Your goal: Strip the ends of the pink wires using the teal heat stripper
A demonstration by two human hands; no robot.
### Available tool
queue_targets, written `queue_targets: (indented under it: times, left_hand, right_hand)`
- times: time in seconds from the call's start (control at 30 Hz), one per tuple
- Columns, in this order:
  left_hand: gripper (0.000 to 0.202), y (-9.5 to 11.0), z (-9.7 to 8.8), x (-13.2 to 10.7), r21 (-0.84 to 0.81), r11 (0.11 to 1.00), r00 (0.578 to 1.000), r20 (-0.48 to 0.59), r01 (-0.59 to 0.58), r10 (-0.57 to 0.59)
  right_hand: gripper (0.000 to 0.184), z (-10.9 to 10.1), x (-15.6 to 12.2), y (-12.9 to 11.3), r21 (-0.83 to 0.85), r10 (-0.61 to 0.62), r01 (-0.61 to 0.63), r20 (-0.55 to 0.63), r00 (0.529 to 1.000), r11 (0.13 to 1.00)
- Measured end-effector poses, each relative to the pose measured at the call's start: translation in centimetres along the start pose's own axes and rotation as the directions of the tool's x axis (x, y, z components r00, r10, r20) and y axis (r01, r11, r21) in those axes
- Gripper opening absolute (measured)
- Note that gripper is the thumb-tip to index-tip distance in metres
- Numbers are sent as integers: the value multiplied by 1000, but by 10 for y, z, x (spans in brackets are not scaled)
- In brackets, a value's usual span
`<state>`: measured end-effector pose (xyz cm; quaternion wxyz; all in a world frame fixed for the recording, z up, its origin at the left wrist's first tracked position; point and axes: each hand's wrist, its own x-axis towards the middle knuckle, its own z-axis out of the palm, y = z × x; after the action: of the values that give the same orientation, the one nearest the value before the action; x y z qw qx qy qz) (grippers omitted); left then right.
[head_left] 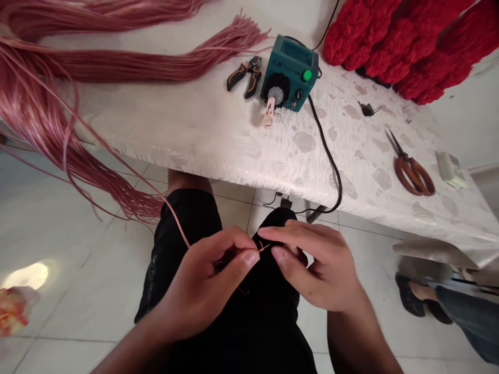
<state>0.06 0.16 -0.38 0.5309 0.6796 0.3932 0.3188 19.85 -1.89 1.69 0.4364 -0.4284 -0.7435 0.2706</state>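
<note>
My left hand [220, 280] pinches the end of a pink cord [171, 210] between thumb and forefinger, above my lap. The cord runs up and left from that hand to a large pink bundle. A short, thin copper-coloured end [266, 246] sticks out past the left fingertips. Close to this tip is my right hand [317, 262], its forefinger stretched out and its thumb apart from it. The right hand's other fingers are curled and partly hidden. On the table, a pink bundle of cords [128, 65] lies with its cut ends fanned out.
A green motor box [290, 72] with a pink clip [268, 112] stands on the covered table [234, 140], beside pliers [245, 77]. Its black cable [329, 153] hangs over the edge. Scissors [413, 169] and red ruffled bundles [405, 41] lie right. A person's foot [417, 296] shows below.
</note>
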Motion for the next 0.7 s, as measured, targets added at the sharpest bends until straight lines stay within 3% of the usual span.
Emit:
queue_targets:
  times: [0.2,0.5,0.7]
  left_hand:
    - [18,1,0,-1,4,1000,1000,22,-22,22]
    - [17,2,-1,0,9,999,999,-16,-37,37]
    - [16,1,-1,-1,156,982,994,-17,-105,109]
  right_hand:
    - [35,4,-3,6,67,-10,7,38,999,998]
    - [11,10,-5,9,84,15,-11,-49,999,996]
    - [8,11,-9,10,94,50,-50,11,999,994]
